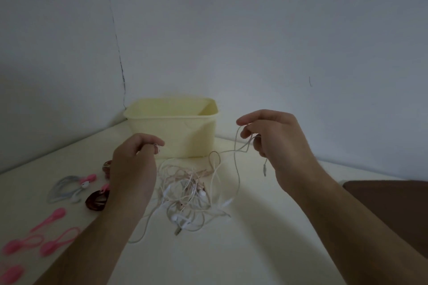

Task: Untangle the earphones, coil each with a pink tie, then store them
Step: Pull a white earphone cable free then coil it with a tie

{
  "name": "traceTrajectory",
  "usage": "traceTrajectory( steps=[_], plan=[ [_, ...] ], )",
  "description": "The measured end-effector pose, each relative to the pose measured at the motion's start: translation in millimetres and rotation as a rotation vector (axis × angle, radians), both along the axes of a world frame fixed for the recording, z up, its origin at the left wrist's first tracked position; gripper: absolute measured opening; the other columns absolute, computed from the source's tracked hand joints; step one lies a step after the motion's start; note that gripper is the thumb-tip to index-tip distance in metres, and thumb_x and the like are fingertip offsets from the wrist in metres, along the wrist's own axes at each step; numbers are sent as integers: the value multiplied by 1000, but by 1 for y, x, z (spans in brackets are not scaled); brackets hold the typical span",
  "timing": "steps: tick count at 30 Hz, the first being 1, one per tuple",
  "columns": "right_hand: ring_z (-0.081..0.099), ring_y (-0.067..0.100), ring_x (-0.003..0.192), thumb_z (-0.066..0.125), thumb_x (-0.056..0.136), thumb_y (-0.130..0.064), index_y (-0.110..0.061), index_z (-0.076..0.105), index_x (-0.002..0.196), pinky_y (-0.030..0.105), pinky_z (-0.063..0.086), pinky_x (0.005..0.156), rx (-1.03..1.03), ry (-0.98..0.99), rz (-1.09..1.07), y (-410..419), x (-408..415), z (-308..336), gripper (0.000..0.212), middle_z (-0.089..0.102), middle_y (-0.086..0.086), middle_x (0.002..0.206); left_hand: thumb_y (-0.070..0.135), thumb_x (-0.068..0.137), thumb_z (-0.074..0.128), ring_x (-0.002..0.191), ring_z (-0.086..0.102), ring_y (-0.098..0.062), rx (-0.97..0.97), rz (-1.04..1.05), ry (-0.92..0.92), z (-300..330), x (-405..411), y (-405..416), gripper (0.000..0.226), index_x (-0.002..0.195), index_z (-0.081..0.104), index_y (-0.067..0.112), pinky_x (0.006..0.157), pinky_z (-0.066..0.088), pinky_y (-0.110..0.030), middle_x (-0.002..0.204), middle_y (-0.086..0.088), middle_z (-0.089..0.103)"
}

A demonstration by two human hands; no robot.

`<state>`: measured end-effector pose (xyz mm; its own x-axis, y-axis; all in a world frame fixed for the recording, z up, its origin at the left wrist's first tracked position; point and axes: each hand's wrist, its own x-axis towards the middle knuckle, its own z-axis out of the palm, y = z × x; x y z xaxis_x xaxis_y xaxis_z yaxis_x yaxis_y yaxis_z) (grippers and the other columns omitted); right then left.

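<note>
A tangle of white and pinkish earphone cables lies on the cream table, in front of a pale yellow tub. My left hand is raised over the pile's left side and pinches a white earbud at its fingertips. To the right, my right hand holds a loop of white cable lifted from the pile; the plug end dangles below it. Several loose pink ties lie at the left edge. A grey coiled earphone and a dark red coil each carry a pink tie.
White walls meet in a corner behind the tub. A brown surface borders the table at the right. Another dark coil peeks out behind my left hand.
</note>
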<state>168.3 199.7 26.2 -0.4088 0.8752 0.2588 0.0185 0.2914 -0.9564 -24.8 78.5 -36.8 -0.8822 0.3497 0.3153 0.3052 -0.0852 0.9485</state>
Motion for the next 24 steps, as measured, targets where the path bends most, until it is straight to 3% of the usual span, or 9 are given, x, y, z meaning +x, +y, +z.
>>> traceTrajectory(
  steps=[4,7,10,12,14,17,19,21,24],
  plan=[
    [60,16,61,51,93,-12,-26,80,95,29,48,54,183,-331,-61,-3,5,4,33,78,-4,81,2,91,48,57,53,-21,-256,76,161,1,1,-4,31,79,72,17,51,32,-29,74,-2,66],
    [68,20,87,49,91,-15,-25,74,113,32,52,72,382,-626,-237,-5,6,1,35,71,-2,99,9,97,46,71,60,-23,-479,19,233,-9,-4,-1,28,84,70,17,59,40,-32,77,-2,67],
    [53,26,96,48,89,-9,-18,62,130,35,40,80,443,-790,-296,-7,7,1,44,52,6,118,19,99,42,94,63,-27,-718,-31,336,-22,-9,1,27,97,69,22,87,51,-43,100,-4,71],
    [51,27,92,47,88,-5,-15,60,128,36,40,77,515,-861,-316,-9,8,4,43,52,7,124,20,97,45,118,56,-29,-821,5,424,-26,-5,1,32,117,68,29,106,41,-46,124,-2,65],
    [58,26,94,48,85,-1,-17,63,123,37,48,76,646,-859,-266,-10,8,7,44,56,3,122,12,94,51,131,50,-26,-710,29,525,-22,0,0,39,125,66,30,112,35,-45,134,1,58],
    [59,11,97,48,80,6,-24,71,119,25,50,85,786,-744,79,-15,3,9,55,61,-7,113,1,91,59,127,54,-9,-255,-177,587,-7,16,-8,42,118,69,32,106,40,-24,130,15,59],
    [55,2,92,49,78,10,-25,74,114,15,43,81,777,-633,300,-23,-4,6,55,62,-8,109,7,97,64,123,62,-8,-42,-538,387,4,32,-10,34,123,70,29,100,49,-22,128,12,68],
    [58,4,89,51,79,11,-22,72,110,13,44,78,782,-540,396,-28,-9,-2,50,62,-5,107,15,100,61,114,70,-13,45,-831,135,6,43,-8,25,124,69,15,93,55,-26,116,2,76],
    [63,6,80,55,83,12,-18,68,110,13,48,74,732,-453,397,-26,-10,-10,42,57,-5,111,19,104,57,74,67,-19,-23,-814,73,1,43,-4,21,117,71,11,74,54,-31,77,-6,70]
  ],
)
